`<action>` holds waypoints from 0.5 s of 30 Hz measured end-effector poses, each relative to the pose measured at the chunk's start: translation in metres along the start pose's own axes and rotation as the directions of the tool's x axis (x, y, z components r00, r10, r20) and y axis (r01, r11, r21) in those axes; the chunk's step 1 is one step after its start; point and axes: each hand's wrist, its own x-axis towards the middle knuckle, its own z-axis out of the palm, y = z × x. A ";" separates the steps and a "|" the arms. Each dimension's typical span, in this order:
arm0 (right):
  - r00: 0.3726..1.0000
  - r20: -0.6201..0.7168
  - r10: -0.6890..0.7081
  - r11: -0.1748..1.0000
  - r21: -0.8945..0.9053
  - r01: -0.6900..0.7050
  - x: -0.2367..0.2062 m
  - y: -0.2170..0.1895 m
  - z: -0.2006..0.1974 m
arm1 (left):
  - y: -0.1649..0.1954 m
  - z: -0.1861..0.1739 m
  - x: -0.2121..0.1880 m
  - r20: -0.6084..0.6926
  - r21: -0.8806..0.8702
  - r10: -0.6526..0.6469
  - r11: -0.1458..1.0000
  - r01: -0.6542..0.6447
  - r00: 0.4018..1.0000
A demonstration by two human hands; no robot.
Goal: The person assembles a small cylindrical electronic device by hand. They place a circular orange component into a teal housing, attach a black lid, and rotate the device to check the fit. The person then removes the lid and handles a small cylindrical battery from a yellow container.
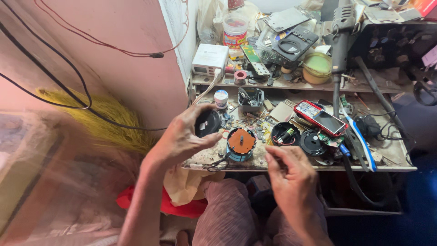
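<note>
My left hand holds a round black cap-like part above the left end of the workbench. Just to its right stands a small round blue device with an orange circuit board on top, its black wire trailing to the bench edge. My right hand hovers at the front edge of the bench, fingers pinched together; whether it holds something small I cannot tell. Beyond it lie an open black round shell with wires inside and a black round lid.
A red phone and a blue-white toothbrush lie on the right. The upper shelf carries a white charger box, a plastic jar, a soldering tool and clutter. A pink wall with wires stands left.
</note>
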 end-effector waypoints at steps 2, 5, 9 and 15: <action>0.991 0.053 0.126 0.980 0.147 -0.132 0.000 0.006 -0.006 | -0.002 -0.009 -0.004 0.024 0.010 -0.011 1.000 0.011 1.000; 0.932 0.175 0.319 0.850 0.383 -0.363 0.004 0.017 -0.014 | -0.008 -0.012 -0.009 0.084 0.057 -0.038 0.998 0.033 0.996; 0.852 0.272 0.447 0.679 0.516 -0.522 0.009 0.027 -0.022 | -0.020 -0.009 -0.017 0.141 0.082 0.065 0.994 -0.077 0.988; 0.853 0.270 0.447 0.633 0.578 -0.515 0.009 0.030 -0.025 | -0.032 0.000 -0.025 0.175 0.157 0.050 0.985 -0.077 0.983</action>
